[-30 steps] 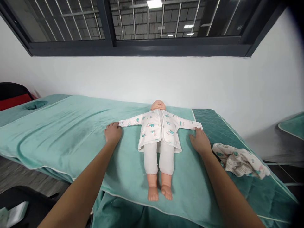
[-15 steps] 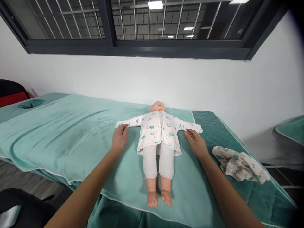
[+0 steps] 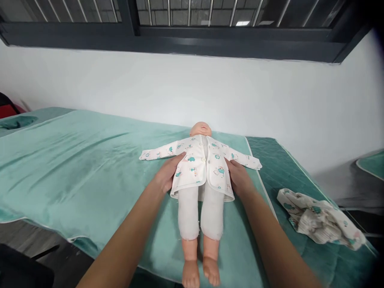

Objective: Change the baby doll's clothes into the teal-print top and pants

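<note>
A baby doll (image 3: 201, 128) lies on its back with its arms spread out and its feet toward me. It wears a white printed jacket (image 3: 192, 170), partly unfastened at the neck and hem, over white cloth legs. My left hand (image 3: 171, 172) is closed around the doll's side at the left, thumb on the jacket and other fingers mostly hidden. At the right side of the torso, my right hand (image 3: 238, 176) grips in the same way, below the sleeve. Both sleeves stretch outward past my hands.
Under the doll is a light green sheet (image 3: 90, 160) over a darker green bed cover (image 3: 264, 160). A crumpled printed baby garment (image 3: 321, 220) lies to the right. Behind the bed stands a white wall (image 3: 150, 88) below a dark-framed window (image 3: 210, 42). A black object (image 3: 24, 264) stands at the lower left.
Both hands have moved inward from the jacket's sleeves to the sides of the doll's torso and closed there. The view has tilted down and come slightly closer.
</note>
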Tool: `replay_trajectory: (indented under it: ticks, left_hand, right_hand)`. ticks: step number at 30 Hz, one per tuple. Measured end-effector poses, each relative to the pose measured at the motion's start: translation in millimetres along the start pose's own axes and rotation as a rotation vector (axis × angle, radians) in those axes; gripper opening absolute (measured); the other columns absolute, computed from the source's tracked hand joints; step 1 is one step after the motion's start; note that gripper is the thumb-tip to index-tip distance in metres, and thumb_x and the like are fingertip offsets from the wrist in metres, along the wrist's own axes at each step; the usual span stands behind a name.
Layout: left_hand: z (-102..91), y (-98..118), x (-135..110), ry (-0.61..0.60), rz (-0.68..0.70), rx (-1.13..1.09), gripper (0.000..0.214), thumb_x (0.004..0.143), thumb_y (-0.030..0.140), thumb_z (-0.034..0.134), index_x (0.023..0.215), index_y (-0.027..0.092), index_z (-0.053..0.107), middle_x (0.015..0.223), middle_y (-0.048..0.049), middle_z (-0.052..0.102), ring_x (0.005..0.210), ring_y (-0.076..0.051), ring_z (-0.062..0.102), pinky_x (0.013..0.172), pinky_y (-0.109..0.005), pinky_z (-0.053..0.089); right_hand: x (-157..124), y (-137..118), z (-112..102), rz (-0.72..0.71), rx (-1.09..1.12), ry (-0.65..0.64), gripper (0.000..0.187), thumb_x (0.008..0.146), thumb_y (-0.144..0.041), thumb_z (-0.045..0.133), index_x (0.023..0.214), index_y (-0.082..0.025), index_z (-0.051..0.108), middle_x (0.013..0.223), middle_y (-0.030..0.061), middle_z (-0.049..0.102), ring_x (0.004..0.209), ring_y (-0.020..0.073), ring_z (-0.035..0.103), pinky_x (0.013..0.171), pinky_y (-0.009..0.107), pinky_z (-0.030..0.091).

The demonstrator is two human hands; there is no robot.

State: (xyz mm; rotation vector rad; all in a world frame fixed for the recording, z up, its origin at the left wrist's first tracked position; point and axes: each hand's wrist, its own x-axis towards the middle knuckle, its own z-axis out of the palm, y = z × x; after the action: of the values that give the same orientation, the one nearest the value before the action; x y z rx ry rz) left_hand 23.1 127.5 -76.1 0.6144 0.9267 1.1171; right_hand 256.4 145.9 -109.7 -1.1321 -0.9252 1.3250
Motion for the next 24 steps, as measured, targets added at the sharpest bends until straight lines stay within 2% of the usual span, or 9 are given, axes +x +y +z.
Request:
replay_trajectory:
  ticks: [5, 10, 16, 20, 24]
  left_hand:
    - [12.5, 9, 15, -0.028, 0.029, -0.057, 0.043, 0.077, 0.035, 0.078, 0.113, 0.013, 0.070, 0.115, -0.0141, 0.074, 0.098, -0.027, 0.074, 0.090, -0.039, 0.061]
    - [12.1, 5, 32, -0.058, 0.045, -0.048, 0.050, 0.076, 0.044, 0.078, 0.115, 0.014, 0.070, 0.118, -0.0148, 0.073, 0.101, -0.029, 0.073, 0.090, -0.041, 0.061]
    - [-3.2, -2, 40, -0.065, 0.020, -0.044, 0.049, 0.077, 0.049, 0.075, 0.112, 0.015, 0.069, 0.115, -0.0132, 0.074, 0.102, -0.029, 0.072, 0.092, -0.041, 0.060]
    - [-8.1, 4, 42, -0.010, -0.015, -0.184, 0.037, 0.085, 0.047, 0.065, 0.104, 0.016, 0.067, 0.108, -0.0125, 0.075, 0.103, -0.029, 0.071, 0.094, -0.042, 0.059]
    - [-13.9, 14, 44, 0.042, -0.008, -0.320, 0.026, 0.090, 0.038, 0.058, 0.102, 0.015, 0.061, 0.106, -0.0147, 0.073, 0.105, -0.029, 0.070, 0.093, -0.044, 0.059]
  right_hand:
    - [0, -7, 3, -0.078, 0.067, 0.063, 0.028, 0.073, -0.046, 0.076, 0.082, -0.026, 0.059, 0.073, -0.0032, 0.070, 0.068, 0.0192, 0.065, 0.057, 0.029, 0.046]
    - [1, -9, 3, -0.092, 0.045, 0.063, 0.023, 0.077, -0.044, 0.071, 0.080, -0.027, 0.055, 0.068, -0.0050, 0.065, 0.062, 0.0178, 0.061, 0.055, 0.029, 0.046]
    - [5, -5, 0, -0.007, 0.146, 0.038, 0.022, 0.076, -0.037, 0.074, 0.091, -0.023, 0.065, 0.086, 0.0015, 0.073, 0.075, 0.0208, 0.069, 0.065, 0.032, 0.055]
    - [8, -6, -7, 0.076, 0.275, 0.003, 0.017, 0.084, -0.030, 0.065, 0.096, -0.019, 0.066, 0.090, 0.0045, 0.074, 0.082, 0.0222, 0.071, 0.072, 0.035, 0.059]
    - [14, -8, -20, 0.171, 0.416, 0.041, 0.014, 0.088, -0.020, 0.054, 0.097, -0.018, 0.063, 0.091, 0.0054, 0.073, 0.084, 0.0202, 0.072, 0.076, 0.035, 0.062]
